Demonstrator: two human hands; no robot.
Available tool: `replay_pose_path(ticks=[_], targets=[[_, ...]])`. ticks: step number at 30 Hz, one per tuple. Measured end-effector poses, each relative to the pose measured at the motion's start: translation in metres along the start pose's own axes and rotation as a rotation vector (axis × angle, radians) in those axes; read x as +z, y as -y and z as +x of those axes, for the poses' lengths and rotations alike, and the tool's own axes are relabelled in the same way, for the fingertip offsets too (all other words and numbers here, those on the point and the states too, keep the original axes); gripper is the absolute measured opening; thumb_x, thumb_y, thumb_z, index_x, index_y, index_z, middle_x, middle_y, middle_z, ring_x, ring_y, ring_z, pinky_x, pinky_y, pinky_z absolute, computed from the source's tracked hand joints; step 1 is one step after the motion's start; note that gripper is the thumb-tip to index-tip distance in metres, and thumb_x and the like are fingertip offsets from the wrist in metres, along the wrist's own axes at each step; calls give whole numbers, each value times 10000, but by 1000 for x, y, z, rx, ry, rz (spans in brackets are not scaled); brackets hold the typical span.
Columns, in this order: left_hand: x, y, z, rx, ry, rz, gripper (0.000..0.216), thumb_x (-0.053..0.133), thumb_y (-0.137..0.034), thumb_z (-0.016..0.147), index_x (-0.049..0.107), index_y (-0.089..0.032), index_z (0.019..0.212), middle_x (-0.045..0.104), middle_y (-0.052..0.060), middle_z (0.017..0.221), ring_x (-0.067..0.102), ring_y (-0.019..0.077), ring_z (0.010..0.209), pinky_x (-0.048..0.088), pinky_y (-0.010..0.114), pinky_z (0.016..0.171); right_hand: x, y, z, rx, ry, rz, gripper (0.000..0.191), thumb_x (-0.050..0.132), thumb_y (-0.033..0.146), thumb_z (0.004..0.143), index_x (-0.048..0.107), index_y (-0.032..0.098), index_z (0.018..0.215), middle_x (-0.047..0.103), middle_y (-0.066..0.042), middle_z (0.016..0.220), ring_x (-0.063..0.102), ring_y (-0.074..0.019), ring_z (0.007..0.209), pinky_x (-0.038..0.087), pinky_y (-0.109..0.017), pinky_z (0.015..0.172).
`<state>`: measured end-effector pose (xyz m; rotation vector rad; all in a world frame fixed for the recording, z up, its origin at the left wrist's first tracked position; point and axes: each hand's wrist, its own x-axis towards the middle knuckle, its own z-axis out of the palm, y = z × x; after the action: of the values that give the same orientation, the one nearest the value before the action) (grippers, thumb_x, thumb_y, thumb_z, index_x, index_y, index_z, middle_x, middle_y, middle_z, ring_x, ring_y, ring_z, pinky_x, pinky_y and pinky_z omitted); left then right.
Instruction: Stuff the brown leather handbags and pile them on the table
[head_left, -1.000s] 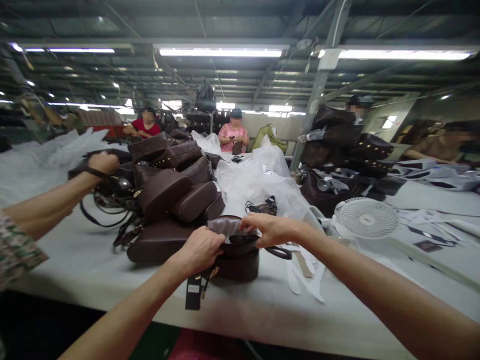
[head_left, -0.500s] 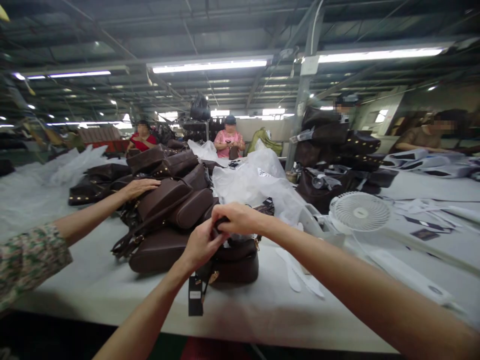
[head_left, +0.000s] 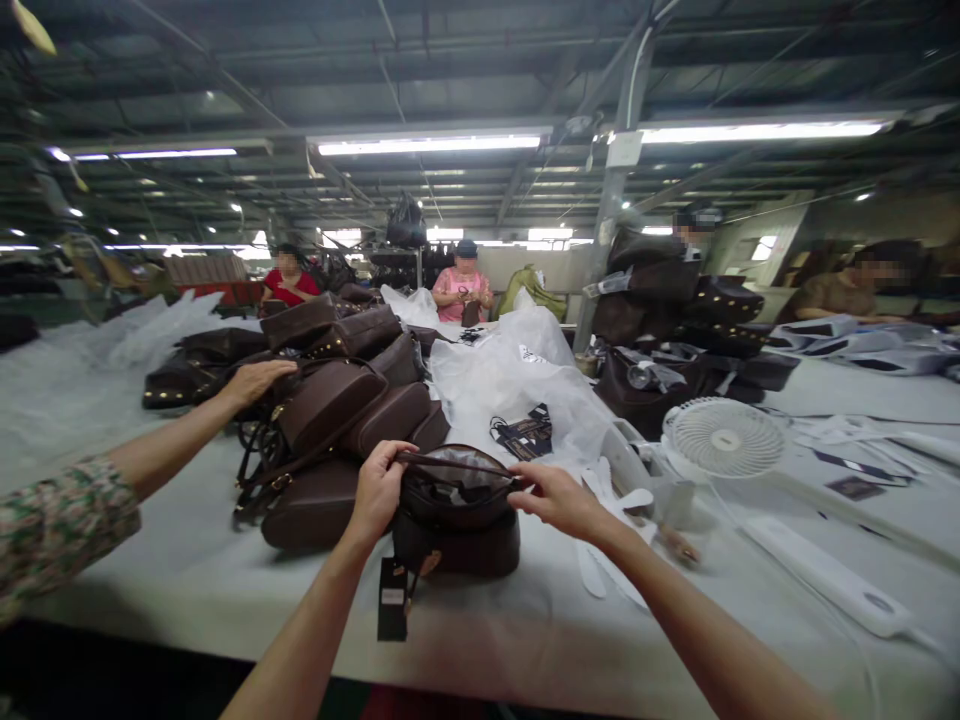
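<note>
Brown handbag (head_left: 465,545) sits on the table (head_left: 525,620); left hand (head_left: 379,490) and right hand (head_left: 559,498) each grip its opened rim with closed fingers.

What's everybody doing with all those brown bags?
The person wearing the camera holds a brown handbag at the near edge of the table. Their left hand grips one side of its opening and their right hand the other, so its mouth gapes open. A black tag hangs from it. Just behind lies a pile of brown bags, and a co-worker's hand rests on its left side. A white fan sits to the right.
</note>
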<state>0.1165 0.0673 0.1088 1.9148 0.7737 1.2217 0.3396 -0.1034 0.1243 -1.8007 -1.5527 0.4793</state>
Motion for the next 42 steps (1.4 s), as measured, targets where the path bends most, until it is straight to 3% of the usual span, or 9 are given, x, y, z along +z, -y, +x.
replay_pose_path(ticks=[5,10,14,22,28,32,35,38,42], targets=[[-10,-5,2,-107,87,-143,187,571,-234,684,691,-173,814,625,3,733,551,162,710,418,255,665,20,-12,-3,72,-81,296,302,533,313,760,630,174,1009,668,-36,831,625,-169,674,477,-260,525],[-23,-21,2,-156,258,-225,174,684,-300,663,671,-157,761,608,-6,685,524,135,653,400,231,620,22,-18,-3,-18,-241,286,225,510,354,802,659,192,851,671,-17,774,604,-185,774,472,-316,732],[-27,-26,4,-190,274,-237,175,689,-296,654,657,-163,764,589,-13,656,519,128,625,414,234,614,22,-19,-6,-33,-171,483,225,564,375,779,655,181,846,672,-15,773,600,-178,761,467,-313,739],[-50,-41,13,-158,657,-224,135,734,-219,644,709,-165,764,665,75,1042,614,201,934,478,287,803,24,-18,-8,-19,-180,466,224,557,357,761,624,176,875,646,-18,818,571,-158,731,459,-281,629],[-56,-41,21,-146,759,-167,161,733,-248,652,746,-154,782,673,114,1121,633,227,950,492,321,809,25,-19,-10,3,-187,481,234,563,375,740,620,187,867,638,-11,801,585,-171,734,474,-293,638],[-44,-31,21,-77,622,-106,113,701,-245,654,698,-138,691,699,76,901,627,190,809,479,289,738,25,-20,-10,-32,-196,449,201,544,347,757,613,182,850,639,-13,788,586,-172,731,481,-301,659],[-26,-24,17,47,309,51,144,652,-270,691,598,-158,618,595,4,653,536,141,628,421,249,613,30,-18,-9,-50,-252,394,201,518,347,775,604,185,858,656,-31,821,602,-184,752,489,-309,673],[-8,-16,11,166,-54,251,202,582,-244,735,484,-186,567,493,-23,606,470,134,604,379,246,601,38,-16,-8,-81,-360,331,197,496,355,804,600,196,852,663,-43,832,615,-200,775,494,-322,692],[7,-6,6,104,-260,235,78,497,-189,764,481,-205,689,504,-24,651,497,145,616,393,249,604,49,-20,-6,-99,-467,293,222,496,383,827,617,206,883,680,-59,863,638,-223,808,513,-345,718]])
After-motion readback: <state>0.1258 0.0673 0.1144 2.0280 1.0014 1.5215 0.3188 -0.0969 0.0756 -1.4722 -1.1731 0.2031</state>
